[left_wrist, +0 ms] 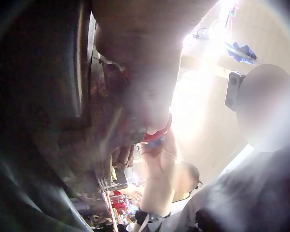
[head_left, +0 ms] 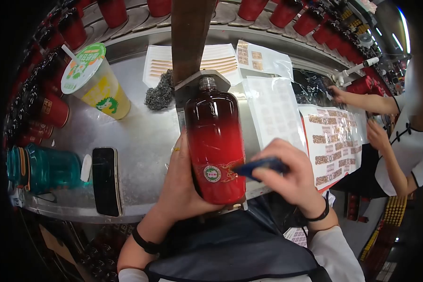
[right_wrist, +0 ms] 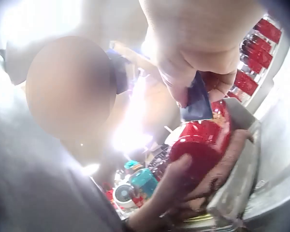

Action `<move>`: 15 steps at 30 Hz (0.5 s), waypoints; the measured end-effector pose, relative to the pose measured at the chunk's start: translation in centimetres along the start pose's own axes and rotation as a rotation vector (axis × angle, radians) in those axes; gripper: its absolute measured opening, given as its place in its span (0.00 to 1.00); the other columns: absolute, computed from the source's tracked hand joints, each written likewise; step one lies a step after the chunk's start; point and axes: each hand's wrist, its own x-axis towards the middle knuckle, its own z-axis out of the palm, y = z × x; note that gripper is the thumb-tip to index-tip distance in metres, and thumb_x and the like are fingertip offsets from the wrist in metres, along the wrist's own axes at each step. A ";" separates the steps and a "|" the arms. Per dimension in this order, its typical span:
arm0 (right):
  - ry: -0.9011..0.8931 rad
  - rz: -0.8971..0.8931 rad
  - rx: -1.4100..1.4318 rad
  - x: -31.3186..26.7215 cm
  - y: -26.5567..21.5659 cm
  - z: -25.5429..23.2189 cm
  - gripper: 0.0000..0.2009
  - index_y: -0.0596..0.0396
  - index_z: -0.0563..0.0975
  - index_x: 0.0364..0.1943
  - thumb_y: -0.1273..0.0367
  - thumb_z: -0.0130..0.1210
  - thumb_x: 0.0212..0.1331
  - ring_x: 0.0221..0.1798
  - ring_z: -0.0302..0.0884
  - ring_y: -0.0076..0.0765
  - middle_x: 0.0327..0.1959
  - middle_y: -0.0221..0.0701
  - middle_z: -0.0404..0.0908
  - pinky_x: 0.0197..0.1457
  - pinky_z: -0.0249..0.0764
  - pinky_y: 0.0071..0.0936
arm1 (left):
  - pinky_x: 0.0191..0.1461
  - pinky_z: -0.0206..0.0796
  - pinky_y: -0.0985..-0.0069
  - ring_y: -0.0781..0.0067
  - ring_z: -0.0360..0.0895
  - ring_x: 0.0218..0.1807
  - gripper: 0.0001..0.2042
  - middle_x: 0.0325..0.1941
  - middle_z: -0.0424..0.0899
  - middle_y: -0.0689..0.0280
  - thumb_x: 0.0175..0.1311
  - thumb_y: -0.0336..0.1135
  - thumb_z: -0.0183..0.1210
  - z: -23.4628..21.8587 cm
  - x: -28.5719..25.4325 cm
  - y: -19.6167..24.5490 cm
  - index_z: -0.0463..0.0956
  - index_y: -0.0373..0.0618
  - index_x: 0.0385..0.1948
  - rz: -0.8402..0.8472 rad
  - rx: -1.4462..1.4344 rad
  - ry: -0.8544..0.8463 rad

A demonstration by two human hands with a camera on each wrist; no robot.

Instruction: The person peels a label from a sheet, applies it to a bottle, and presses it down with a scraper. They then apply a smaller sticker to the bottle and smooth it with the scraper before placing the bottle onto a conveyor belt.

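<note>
A glass bottle [head_left: 216, 141], black at its neck and fading to red, lies with its neck toward a metal bracket [head_left: 202, 81]. My left hand [head_left: 177, 185] grips its left side near the base, most fingers hidden beneath. On the bottle's lower front is a decal [head_left: 213, 173] with a round white emblem and a flame-like pattern. In my right hand [head_left: 289, 171] a dark blue flat scraper [head_left: 263, 165] is pinched between thumb and fingers. Its edge meets the decal's right end; the right wrist view shows the scraper [right_wrist: 198, 101] right at the red bottle [right_wrist: 203, 140].
Decal sheets [head_left: 331, 143] and backing papers [head_left: 272, 110] lie to the right, steel wool [head_left: 160, 91] behind. On the left are a drink cup [head_left: 103, 89], phone [head_left: 106, 181] and teal jar [head_left: 51, 167]. Red bottles line a conveyor [head_left: 141, 19]. Another person's arms [head_left: 376, 103] reach in at right.
</note>
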 end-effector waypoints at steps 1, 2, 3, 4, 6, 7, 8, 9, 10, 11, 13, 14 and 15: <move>0.008 0.093 0.043 0.2 0.7 0.0 0.09 0.59 0.83 0.39 0.75 0.66 0.54 0.32 0.76 0.24 0.30 0.31 0.79 0.34 0.69 0.23 | 0.74 0.53 0.54 0.42 0.58 0.73 0.69 0.73 0.58 0.44 0.30 0.48 0.83 -0.1 -0.1 0.1 0.40 0.34 0.74 -0.011 0.030 -0.005; 0.084 0.225 0.125 0.3 0.7 -0.1 0.09 0.59 0.82 0.40 0.74 0.66 0.54 0.33 0.76 0.24 0.30 0.30 0.78 0.35 0.69 0.23 | 0.75 0.52 0.53 0.42 0.58 0.73 0.69 0.73 0.57 0.44 0.30 0.48 0.83 -0.1 -0.1 0.1 0.40 0.34 0.74 -0.019 0.059 -0.007; 0.134 0.167 0.036 0.4 1.3 -0.6 0.09 0.59 0.83 0.39 0.74 0.66 0.54 0.33 0.76 0.24 0.30 0.31 0.79 0.35 0.69 0.23 | 0.75 0.52 0.53 0.42 0.58 0.73 0.69 0.73 0.57 0.44 0.30 0.48 0.83 -0.1 0.0 0.1 0.40 0.34 0.74 -0.019 0.056 -0.003; 0.183 0.112 -0.051 0.7 1.5 -0.7 0.09 0.59 0.83 0.39 0.73 0.67 0.54 0.32 0.76 0.24 0.30 0.31 0.79 0.35 0.69 0.23 | 0.75 0.52 0.53 0.41 0.57 0.73 0.69 0.73 0.56 0.44 0.30 0.49 0.83 0.0 -0.1 0.1 0.40 0.34 0.74 -0.014 0.041 -0.004; 0.007 -0.029 -0.117 0.4 -0.9 -0.9 0.09 0.59 0.84 0.39 0.74 0.67 0.54 0.32 0.76 0.26 0.30 0.31 0.80 0.35 0.69 0.24 | 0.75 0.52 0.52 0.41 0.57 0.74 0.69 0.73 0.56 0.44 0.31 0.49 0.83 0.1 -0.1 0.0 0.39 0.34 0.74 -0.012 0.025 -0.008; -0.032 -0.124 -0.052 0.6 -1.3 -0.2 0.08 0.58 0.84 0.38 0.74 0.67 0.54 0.31 0.76 0.27 0.29 0.31 0.80 0.35 0.69 0.24 | 0.75 0.51 0.52 0.40 0.57 0.73 0.69 0.73 0.56 0.44 0.31 0.48 0.83 0.2 -0.1 -0.1 0.39 0.35 0.74 -0.016 0.014 -0.011; -0.029 -0.119 -0.050 0.8 -1.1 -0.4 0.08 0.58 0.84 0.38 0.74 0.67 0.54 0.31 0.76 0.27 0.29 0.31 0.80 0.35 0.69 0.24 | 0.75 0.51 0.52 0.40 0.57 0.73 0.69 0.73 0.57 0.44 0.31 0.48 0.83 0.2 -0.1 -0.2 0.39 0.35 0.74 -0.018 0.003 -0.015; -0.041 -0.035 -0.055 1.3 -0.5 -0.9 0.08 0.57 0.85 0.39 0.74 0.67 0.53 0.31 0.76 0.28 0.29 0.31 0.81 0.35 0.69 0.24 | 0.75 0.51 0.52 0.40 0.57 0.73 0.69 0.73 0.57 0.44 0.31 0.48 0.83 0.1 -0.1 -0.1 0.39 0.35 0.74 -0.017 0.005 -0.019; -0.057 0.045 -0.061 1.8 0.1 -1.4 0.09 0.56 0.85 0.39 0.74 0.68 0.53 0.31 0.76 0.29 0.30 0.31 0.81 0.35 0.69 0.24 | 0.74 0.51 0.52 0.40 0.57 0.73 0.69 0.72 0.58 0.45 0.31 0.48 0.83 0.0 0.1 -0.1 0.39 0.35 0.74 -0.006 0.017 -0.024; 0.030 -0.046 -0.146 1.9 0.8 -1.7 0.10 0.54 0.86 0.39 0.73 0.69 0.51 0.31 0.76 0.31 0.30 0.31 0.81 0.35 0.69 0.26 | 0.74 0.52 0.52 0.40 0.58 0.73 0.68 0.72 0.58 0.45 0.31 0.48 0.83 -0.1 0.2 -0.1 0.40 0.35 0.74 0.001 0.030 -0.026; -0.004 -0.131 -0.203 1.9 -0.9 -1.9 0.11 0.54 0.86 0.39 0.73 0.70 0.50 0.31 0.76 0.32 0.30 0.30 0.82 0.34 0.70 0.27 | 0.74 0.52 0.52 0.41 0.59 0.72 0.67 0.71 0.59 0.45 0.31 0.47 0.83 0.0 0.1 0.0 0.41 0.35 0.74 0.016 0.029 -0.013; -0.030 -0.218 -0.266 1.7 -1.8 -2.0 0.11 0.53 0.86 0.39 0.72 0.70 0.49 0.31 0.76 0.34 0.31 0.30 0.82 0.34 0.70 0.28 | 0.73 0.53 0.52 0.42 0.60 0.71 0.66 0.71 0.60 0.46 0.31 0.47 0.83 0.1 0.3 0.1 0.43 0.36 0.74 0.039 0.027 -0.003; -0.037 -0.275 -0.268 1.3 -2.4 -1.3 0.13 0.52 0.86 0.39 0.73 0.69 0.46 0.31 0.76 0.34 0.31 0.28 0.82 0.34 0.71 0.29 | 0.73 0.53 0.52 0.42 0.60 0.71 0.66 0.71 0.60 0.46 0.31 0.47 0.83 0.2 0.5 0.2 0.43 0.36 0.74 0.039 0.025 -0.005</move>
